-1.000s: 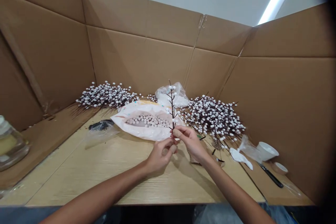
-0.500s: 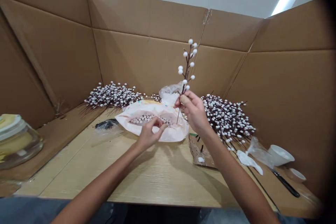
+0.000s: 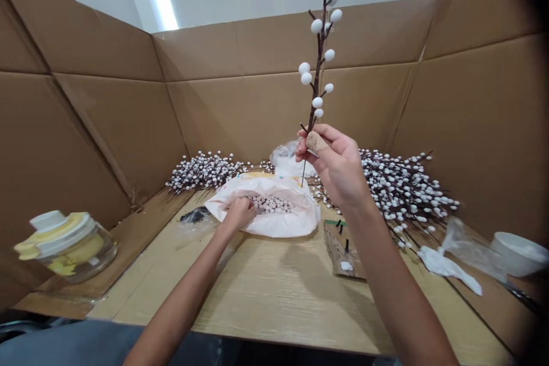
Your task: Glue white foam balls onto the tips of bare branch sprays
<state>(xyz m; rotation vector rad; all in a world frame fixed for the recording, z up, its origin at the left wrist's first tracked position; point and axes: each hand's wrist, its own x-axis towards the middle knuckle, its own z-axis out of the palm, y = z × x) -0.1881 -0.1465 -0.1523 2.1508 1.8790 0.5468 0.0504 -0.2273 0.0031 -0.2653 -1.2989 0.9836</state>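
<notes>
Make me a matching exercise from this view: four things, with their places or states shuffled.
1. Left hand
2. Right hand
3. Glass jar
4. White cup

A. At the far right, beside clear plastic
B. Dipping into the open white bag
C. At the far left, under a yellow and white top
D. Holding up a white-berried stem

Pairs: 1-B, 2-D, 3-C, 4-A

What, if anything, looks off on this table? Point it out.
The cardboard scrap, just right of the white bag, has a ragged left edge, as if torn, and a white blob sits on it, possibly spilled glue. Nothing else clearly stands out.
</notes>
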